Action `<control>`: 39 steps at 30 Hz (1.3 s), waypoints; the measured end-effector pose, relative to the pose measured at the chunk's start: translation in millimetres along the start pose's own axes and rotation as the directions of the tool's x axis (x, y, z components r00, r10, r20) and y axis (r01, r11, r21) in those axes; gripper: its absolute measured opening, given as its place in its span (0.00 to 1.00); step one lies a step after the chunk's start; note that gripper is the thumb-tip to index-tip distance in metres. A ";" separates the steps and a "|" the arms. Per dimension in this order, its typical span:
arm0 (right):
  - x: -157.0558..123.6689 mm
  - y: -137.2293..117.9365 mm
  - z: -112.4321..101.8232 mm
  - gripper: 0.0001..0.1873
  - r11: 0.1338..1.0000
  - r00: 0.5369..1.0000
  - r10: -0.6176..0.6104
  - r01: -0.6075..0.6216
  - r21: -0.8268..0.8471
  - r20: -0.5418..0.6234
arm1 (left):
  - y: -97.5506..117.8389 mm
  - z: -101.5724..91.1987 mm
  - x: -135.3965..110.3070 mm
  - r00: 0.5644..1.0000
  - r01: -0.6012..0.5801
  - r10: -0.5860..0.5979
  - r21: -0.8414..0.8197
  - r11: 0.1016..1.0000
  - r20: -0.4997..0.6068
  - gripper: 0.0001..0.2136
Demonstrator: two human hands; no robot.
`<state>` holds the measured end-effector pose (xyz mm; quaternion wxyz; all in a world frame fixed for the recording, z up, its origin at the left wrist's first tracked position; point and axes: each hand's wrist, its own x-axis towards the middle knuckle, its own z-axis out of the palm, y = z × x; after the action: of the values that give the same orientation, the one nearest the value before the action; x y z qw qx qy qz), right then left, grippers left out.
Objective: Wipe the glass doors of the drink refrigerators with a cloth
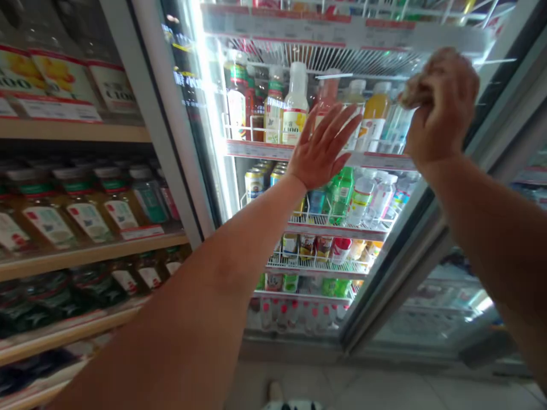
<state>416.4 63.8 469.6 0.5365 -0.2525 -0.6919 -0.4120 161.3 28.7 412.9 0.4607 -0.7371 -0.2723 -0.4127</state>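
My left hand (pixel 322 145) is stretched out in front of the lit drinks fridge, fingers spread and holding nothing. It hangs before a shelf edge (pixel 260 150) lined with price labels. Whether the palm touches glass, I cannot tell. My right hand (pixel 448 108), higher and to the right, is closed around a crumpled brownish cloth (pixel 416 91) near the fridge's right side. Behind the hands stand a white-capped bottle (pixel 294 108) and an orange juice bottle (pixel 376 117). Green bottles (pixel 341 193) show on the shelf below.
Wooden shelves (pixel 128 242) with rows of bottles run along the left. A metal frame post (pixel 171 114) separates them from the fridge. On the right is another grey door frame (pixel 397 273). Pale floor tiles (pixel 363 384) lie below.
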 end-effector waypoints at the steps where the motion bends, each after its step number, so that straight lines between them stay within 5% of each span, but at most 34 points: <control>1: -0.8 -1.7 2.2 0.30 1.000 1.000 0.009 -0.009 -0.001 -0.021 | 0.1 0.4 -0.4 1.000 0.008 -0.008 0.004 1.000 0.008 0.28; 3: -10.8 -13.6 7.0 0.30 0.994 0.985 -0.109 0.105 0.036 0.130 | 0.5 1.4 -0.8 1.000 0.020 -0.021 0.023 1.000 0.023 0.28; 5: -22.6 -27.0 10.0 0.30 0.959 0.885 -0.282 0.255 0.122 0.370 | 0.5 2.7 -0.9 0.999 0.021 -0.022 0.042 0.999 0.037 0.28; 7: -24.9 -29.6 11.0 0.29 0.940 0.815 -0.341 0.295 0.170 0.468 | 0.0 3.6 -1.2 0.999 0.021 -0.022 0.036 0.999 0.040 0.28; 9: -15.6 -17.0 12.4 0.27 0.966 0.901 -0.254 0.221 0.134 0.352 | -0.5 4.0 -2.0 0.999 0.026 -0.026 0.002 1.000 0.019 0.28; 11: -1.8 4.2 16.4 0.26 0.993 0.995 -0.072 0.065 0.094 0.066 | 0.1 3.8 -2.8 0.999 0.037 -0.037 -0.017 0.999 -0.001 0.27; 13: 7.0 22.5 22.7 0.26 0.994 0.980 0.079 -0.064 0.087 -0.184 | 2.1 2.6 -2.9 0.998 0.050 -0.050 -0.005 0.999 0.022 0.28; 15: 7.5 30.5 28.4 0.24 0.993 0.955 0.112 -0.102 0.052 -0.275 | 4.1 -0.4 -1.4 0.995 0.058 -0.059 0.012 0.998 0.084 0.28; 19: -0.9 24.1 32.5 0.24 0.995 0.967 0.084 -0.096 -0.039 -0.241 | -8.1 -17.5 1.0 0.986 0.069 -0.072 0.024 0.997 0.148 0.28; 25: 1.9 16.3 32.1 0.25 0.975 0.955 0.209 -0.221 -0.034 -0.210 | -82.1 -57.4 -26.3 0.973 0.187 -0.208 0.190 0.964 0.101 0.28; 28: -6.4 5.4 29.0 0.24 0.987 0.962 0.133 -0.152 -0.062 -0.236 | -103.3 -62.5 -41.5 0.966 0.209 -0.236 0.216 0.954 0.108 0.31; 34: -47.5 -22.0 19.7 0.22 0.999 0.990 -0.032 0.036 0.030 -0.135 | -95.4 -60.7 -41.2 0.955 0.228 -0.264 0.232 0.946 0.137 0.32; 39: -37.4 8.4 19.7 0.19 0.996 0.988 0.016 -0.002 0.086 -0.154 | -92.4 -64.4 -40.5 0.953 0.235 -0.270 0.228 0.945 0.137 0.31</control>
<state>423.6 88.3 434.8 0.6008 -0.1997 -0.6639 -0.3980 45.4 9.1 435.2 0.4543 -0.6754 -0.4439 -0.3746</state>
